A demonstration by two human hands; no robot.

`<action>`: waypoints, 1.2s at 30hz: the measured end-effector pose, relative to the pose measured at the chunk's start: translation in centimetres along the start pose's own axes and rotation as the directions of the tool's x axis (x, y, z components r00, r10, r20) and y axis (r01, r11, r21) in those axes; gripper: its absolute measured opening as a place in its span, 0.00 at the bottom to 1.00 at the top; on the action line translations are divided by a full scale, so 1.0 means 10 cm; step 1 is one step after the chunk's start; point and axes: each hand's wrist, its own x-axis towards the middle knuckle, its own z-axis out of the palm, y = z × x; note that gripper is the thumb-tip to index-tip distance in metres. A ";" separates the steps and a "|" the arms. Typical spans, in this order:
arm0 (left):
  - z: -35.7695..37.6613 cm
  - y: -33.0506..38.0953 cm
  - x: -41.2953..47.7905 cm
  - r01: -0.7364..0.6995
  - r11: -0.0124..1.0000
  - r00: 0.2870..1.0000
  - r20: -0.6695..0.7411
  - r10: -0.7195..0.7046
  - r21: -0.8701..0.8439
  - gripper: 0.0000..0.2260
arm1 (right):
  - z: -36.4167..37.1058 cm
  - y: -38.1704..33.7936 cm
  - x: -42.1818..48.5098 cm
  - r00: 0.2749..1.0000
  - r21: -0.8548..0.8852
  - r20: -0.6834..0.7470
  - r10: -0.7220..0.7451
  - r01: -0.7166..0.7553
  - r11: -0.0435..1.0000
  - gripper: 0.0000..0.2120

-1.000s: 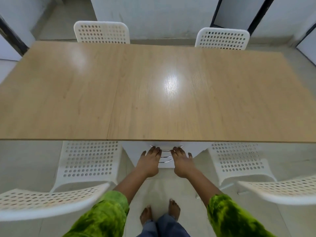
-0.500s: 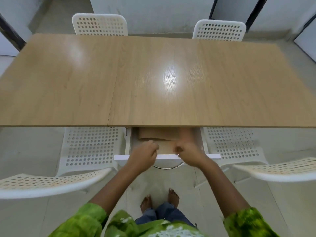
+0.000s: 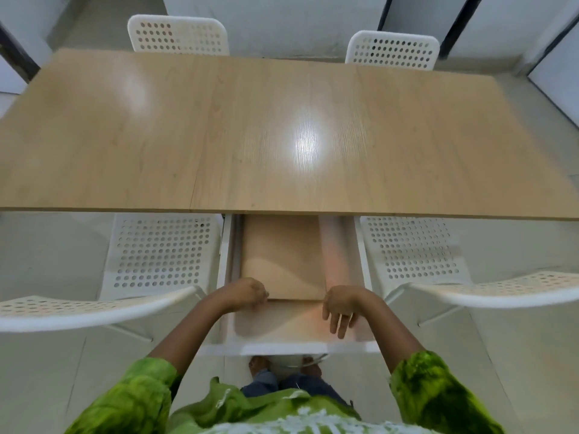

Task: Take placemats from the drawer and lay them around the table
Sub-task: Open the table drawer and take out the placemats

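Observation:
A white drawer [image 3: 289, 349] stands pulled far out from under the near edge of the wooden table [image 3: 250, 136]. Inside lies a flat stack of tan placemats [image 3: 282, 255], its far end hidden under the tabletop. My left hand [image 3: 246, 294] is curled at the near left corner of the stack, fingers closed on its edge. My right hand [image 3: 340, 306] hovers by the near right corner, fingers spread and pointing down over the drawer floor, holding nothing. A paler strip [image 3: 335, 245] runs along the right of the stack; blur hides what it is.
White perforated chairs flank the drawer, one at left [image 3: 159, 252] and one at right [image 3: 410, 249], their backrests curving towards me. Two more chairs [image 3: 178, 34] [image 3: 393, 50] stand at the table's far side. My bare feet [image 3: 260, 363] are below the drawer front.
The drawer has gone from shut to far out. Both hands let go of its handle and front and moved inside to the near edge of the placemat stack.

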 end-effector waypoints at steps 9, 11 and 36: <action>0.08 0.05 0.31 0.129 0.987 0.868 -0.469 -0.161 -0.100 0.35 | -0.09 0.03 0.29 0.875 0.204 -0.477 -0.083 0.201 0.958 0.17; 0.12 0.02 0.35 0.164 0.939 0.858 -0.426 -0.287 -0.301 0.35 | -0.03 0.00 0.35 0.898 0.303 -0.436 -0.053 0.202 0.931 0.17; 0.03 0.18 -0.54 0.158 0.648 0.983 0.058 -0.172 -0.745 0.51 | -0.39 0.06 -0.66 0.906 0.824 -0.318 -0.281 0.411 0.391 0.05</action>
